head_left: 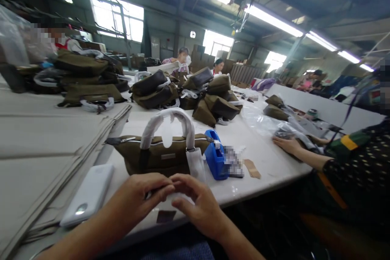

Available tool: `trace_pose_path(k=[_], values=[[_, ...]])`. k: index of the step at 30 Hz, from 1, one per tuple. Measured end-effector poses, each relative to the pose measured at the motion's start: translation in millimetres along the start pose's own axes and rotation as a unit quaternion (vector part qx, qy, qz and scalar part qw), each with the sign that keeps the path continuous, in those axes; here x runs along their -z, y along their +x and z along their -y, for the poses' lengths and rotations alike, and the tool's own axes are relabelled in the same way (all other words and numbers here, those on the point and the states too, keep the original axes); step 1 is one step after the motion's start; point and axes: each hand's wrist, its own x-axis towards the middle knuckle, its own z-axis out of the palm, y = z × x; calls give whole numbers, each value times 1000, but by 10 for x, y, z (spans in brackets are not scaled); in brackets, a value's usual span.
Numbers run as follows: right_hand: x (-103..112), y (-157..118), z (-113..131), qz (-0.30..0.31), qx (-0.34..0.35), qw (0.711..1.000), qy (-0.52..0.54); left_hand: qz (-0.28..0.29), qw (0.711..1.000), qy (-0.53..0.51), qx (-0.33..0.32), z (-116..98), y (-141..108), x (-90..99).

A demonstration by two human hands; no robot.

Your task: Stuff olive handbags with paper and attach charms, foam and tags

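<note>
An olive handbag (164, 156) stands upright on the white table, its two arched handles wrapped in white padding and a white tag hanging between them. In front of it my left hand (149, 195) has its fingers bent together, the tips meeting those of my right hand (198, 205). My right hand is curved, with its thumb apart from the fingers and nothing visible in it. Whether something small lies between the left fingertips cannot be made out. Right of the bag stands a blue tape dispenser (215, 156).
A white power bank (88, 195) lies at left beside stacked fabric sheets (45, 142). Piles of olive bags (155, 89) fill the back. At right, a co-worker's hand (288, 146) rests on a plastic-covered bag. A brown card piece (252, 168) lies past the dispenser.
</note>
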Motion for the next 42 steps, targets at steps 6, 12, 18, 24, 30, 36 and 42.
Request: trace_pose_path(k=[6, 12, 18, 24, 30, 36, 42], values=[[-178, 142, -99, -94, -42, 987, 122, -59, 997, 46, -2, 9, -6, 249], [-162, 441, 181, -220, -17, 974, 59, -297, 945, 75, 119, 315, 186, 744], [-258, 833, 193, -234, -35, 963, -125, -98, 983, -103, 115, 530, 436, 860], [-315, 1044, 220, -126, -12, 959, -252, 54, 995, -64, 47, 499, 522, 910], [-256, 1049, 254, -49, 20, 981, -185, 32, 984, 153, -80, 598, 504, 939], [-158, 883, 207, -24, 10, 993, -113, -99, 961, 249, -73, 715, 236, 1137], [-169, 661, 67, -15, 20, 999, -35, -248, 955, 155, 42, 556, -23, 1190]])
